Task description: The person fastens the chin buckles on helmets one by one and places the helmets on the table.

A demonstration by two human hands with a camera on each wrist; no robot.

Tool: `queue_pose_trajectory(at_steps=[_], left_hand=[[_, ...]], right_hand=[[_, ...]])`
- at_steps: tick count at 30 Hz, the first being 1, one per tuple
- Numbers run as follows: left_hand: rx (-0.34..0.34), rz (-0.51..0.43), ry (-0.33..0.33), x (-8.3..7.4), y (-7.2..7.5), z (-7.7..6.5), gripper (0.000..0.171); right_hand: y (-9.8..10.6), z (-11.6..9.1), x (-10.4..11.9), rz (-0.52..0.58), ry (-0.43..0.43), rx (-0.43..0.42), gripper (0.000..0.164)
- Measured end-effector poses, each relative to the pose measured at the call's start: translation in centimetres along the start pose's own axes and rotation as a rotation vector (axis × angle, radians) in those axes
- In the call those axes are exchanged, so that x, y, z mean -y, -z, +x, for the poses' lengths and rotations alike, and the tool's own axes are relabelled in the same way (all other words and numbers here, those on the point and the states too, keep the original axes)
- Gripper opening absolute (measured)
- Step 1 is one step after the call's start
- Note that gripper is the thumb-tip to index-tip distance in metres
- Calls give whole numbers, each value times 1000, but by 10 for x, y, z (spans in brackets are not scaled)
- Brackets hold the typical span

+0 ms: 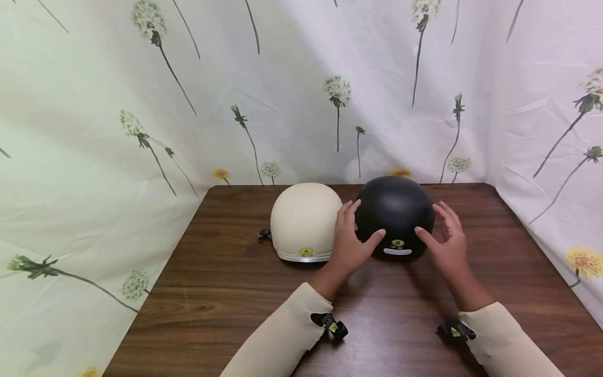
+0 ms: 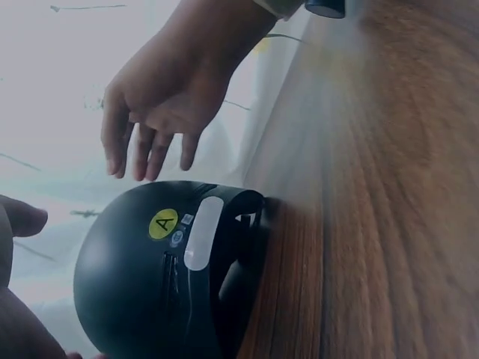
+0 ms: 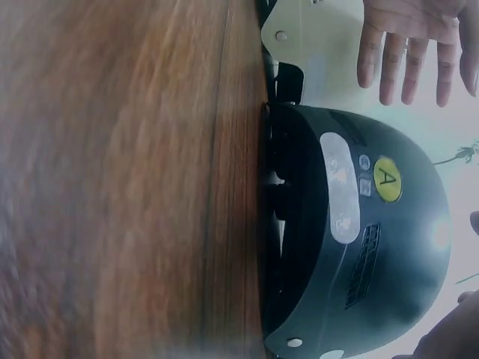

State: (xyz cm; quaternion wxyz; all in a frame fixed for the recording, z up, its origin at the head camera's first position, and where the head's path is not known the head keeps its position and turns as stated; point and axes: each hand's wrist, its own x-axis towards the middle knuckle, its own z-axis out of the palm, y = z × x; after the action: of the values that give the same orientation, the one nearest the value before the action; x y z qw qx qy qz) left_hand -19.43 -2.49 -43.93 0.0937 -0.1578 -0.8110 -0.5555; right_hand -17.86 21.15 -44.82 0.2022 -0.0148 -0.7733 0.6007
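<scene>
A black helmet [image 1: 394,207] stands on the wooden table, its yellow round sticker marked A and pale strip facing me. My left hand [image 1: 353,243] is at its left side, between it and a cream helmet [image 1: 305,220]. On the other side is my right hand [image 1: 449,248], fingers spread and thumb toward the shell. In the left wrist view the right hand [image 2: 176,93] hangs just off the black helmet [image 2: 127,262]. The right wrist view shows the left hand [image 3: 412,30] with straight fingers, apart from the shell. Neither hand grips anything.
The brown wooden table [image 1: 226,309] ends against a white curtain [image 1: 292,78] printed with dandelions, which also runs along both sides. A dark buckle [image 1: 264,235] pokes out left of the cream helmet. Each wrist bears a strapped black camera [image 1: 332,325].
</scene>
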Motion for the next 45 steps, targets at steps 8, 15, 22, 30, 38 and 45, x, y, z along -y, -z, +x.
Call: queue_pose_trajectory(at_steps=[8, 15, 22, 30, 38, 45], left_hand=[[-4, 7, 53, 7, -7, 9, 95], [37, 28, 84, 10, -10, 10, 95], [85, 59, 96, 15, -18, 9, 96], [100, 9, 106, 18, -21, 7, 97], [102, 12, 151, 25, -23, 5, 101], [129, 45, 157, 30, -29, 5, 106]], right_hand=[[3, 3, -8, -56, -1, 109, 87], [8, 5, -13, -63, -33, 112, 93], [17, 6, -20, -94, -98, 119, 98], [19, 8, -24, -96, -163, 185, 102], [18, 8, -29, -60, -186, 250, 107], [16, 11, -36, -56, -180, 271, 112]])
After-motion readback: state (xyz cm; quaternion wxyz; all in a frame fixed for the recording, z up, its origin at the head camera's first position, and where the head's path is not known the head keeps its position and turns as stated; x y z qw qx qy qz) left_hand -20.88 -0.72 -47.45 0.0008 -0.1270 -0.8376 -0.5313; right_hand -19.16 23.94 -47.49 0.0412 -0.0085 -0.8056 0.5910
